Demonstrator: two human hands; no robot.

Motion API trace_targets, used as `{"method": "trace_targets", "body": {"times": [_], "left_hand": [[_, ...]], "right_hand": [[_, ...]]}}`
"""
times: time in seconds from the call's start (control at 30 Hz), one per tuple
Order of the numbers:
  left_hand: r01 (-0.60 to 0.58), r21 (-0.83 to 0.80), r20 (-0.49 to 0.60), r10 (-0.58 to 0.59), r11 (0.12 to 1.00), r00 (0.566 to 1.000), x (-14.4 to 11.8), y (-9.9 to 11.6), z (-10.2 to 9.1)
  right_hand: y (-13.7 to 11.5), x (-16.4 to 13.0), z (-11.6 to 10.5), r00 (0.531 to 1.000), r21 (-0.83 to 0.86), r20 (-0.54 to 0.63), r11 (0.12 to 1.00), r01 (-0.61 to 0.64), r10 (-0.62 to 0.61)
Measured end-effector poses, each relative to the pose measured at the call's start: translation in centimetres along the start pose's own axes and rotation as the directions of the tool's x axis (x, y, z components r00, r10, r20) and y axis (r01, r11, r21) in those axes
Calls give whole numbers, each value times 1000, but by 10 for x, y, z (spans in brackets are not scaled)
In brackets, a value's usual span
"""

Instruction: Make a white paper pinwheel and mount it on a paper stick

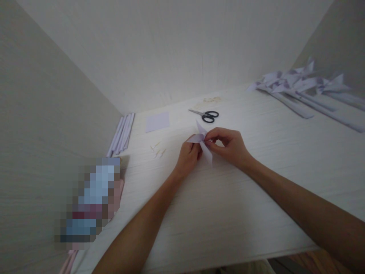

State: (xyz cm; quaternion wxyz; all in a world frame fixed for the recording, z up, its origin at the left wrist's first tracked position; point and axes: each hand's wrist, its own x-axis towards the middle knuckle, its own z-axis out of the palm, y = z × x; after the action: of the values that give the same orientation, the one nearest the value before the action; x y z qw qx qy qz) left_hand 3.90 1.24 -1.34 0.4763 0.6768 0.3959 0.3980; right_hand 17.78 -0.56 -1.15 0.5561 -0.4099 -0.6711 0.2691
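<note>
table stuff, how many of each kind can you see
Black-handled scissors: 1
Flat pale lilac paper square: 1
Folded lilac paper piece held by left hand and right hand: 1
Finished lilac paper pinwheels on sticks: pile, too overlapped to count
Countable total: 3

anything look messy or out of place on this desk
Little stands out. A few small scraps lie loose on the table left of the hands, and a faint smudge-like patch sits behind the scissors. Both hands pinch the folded paper.
</note>
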Motion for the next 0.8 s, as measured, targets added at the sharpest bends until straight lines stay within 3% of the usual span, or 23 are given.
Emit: {"method": "trace_targets", "body": {"times": [0.33,0.8], "left_hand": [[18,35,17,-19,999,1000,2,-3,-1],[22,-5,39,-22,1000,999,1,-1,-1]], "right_hand": [[-1,1,0,999,-6,26,999,-31,32],[-3,2,-6,992,-92,87,991,101,-93]]}}
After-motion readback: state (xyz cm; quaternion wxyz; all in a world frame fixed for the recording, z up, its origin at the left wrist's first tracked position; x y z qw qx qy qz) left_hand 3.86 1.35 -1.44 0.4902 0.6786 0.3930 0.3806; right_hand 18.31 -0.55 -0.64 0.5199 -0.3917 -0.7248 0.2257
